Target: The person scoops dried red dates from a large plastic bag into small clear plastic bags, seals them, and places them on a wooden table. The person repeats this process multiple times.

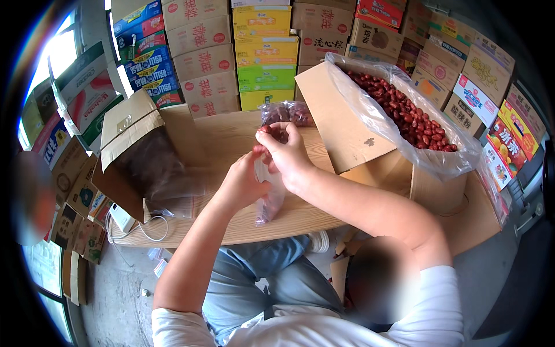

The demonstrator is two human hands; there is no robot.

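Note:
Several red dates [265, 129] are pinched in the fingers of my right hand [288, 158], above the wooden table. My left hand [243, 182] is just beside it, curled at the edge of a clear plastic bag [271, 204] that hangs down toward the table's near edge. A red date also shows at the left fingertips, and the bag's mouth is partly hidden by both hands. Behind my hands lie filled clear bags of dates [288, 113]. At the right, a plastic-lined cardboard box [318, 93] holds a large heap of loose red dates [403, 110].
An open cardboard box [130, 117] on its side at the left holds clear plastic bags [160, 173]. A white device [122, 218] with a cable rests near the wooden table's [225, 130] left edge. Stacked cartons [264, 56] line the back. Another carton stands on the floor beside my legs.

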